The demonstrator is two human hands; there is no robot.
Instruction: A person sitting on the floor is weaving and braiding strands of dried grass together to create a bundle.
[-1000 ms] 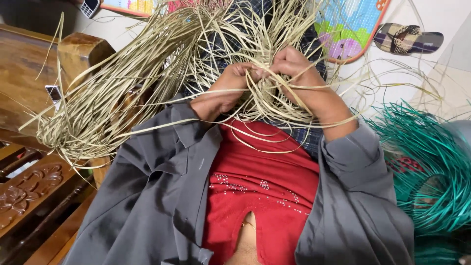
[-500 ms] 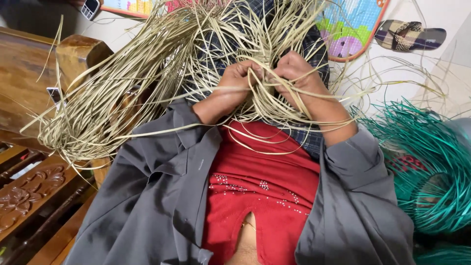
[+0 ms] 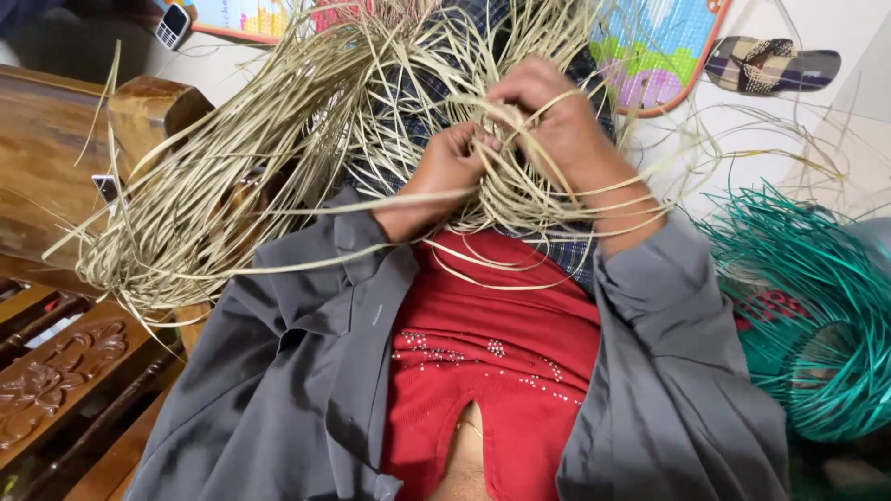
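A big loose tangle of pale straw-coloured strips [image 3: 241,176] spreads over my lap and out to the left. My left hand [image 3: 450,162] is closed on a bunch of these strips near the middle of the tangle. Just to its right and a little higher, my right hand [image 3: 548,116] grips more strips, and several loop over its wrist. The two hands touch. Under the strips lies a dark blue checked cloth [image 3: 566,255]. Grey sleeves and a red top fill the lower view.
A carved wooden bench [image 3: 65,371] and its arm [image 3: 139,107] stand at the left. A bundle of green strips [image 3: 817,306] lies at the right. A colourful mat [image 3: 654,51], a sandal [image 3: 770,65] and a small phone [image 3: 173,23] lie on the floor beyond.
Both hands have lifted slightly and drawn closer together in the strips; the right hand now sits above the left. The view has shifted a little.
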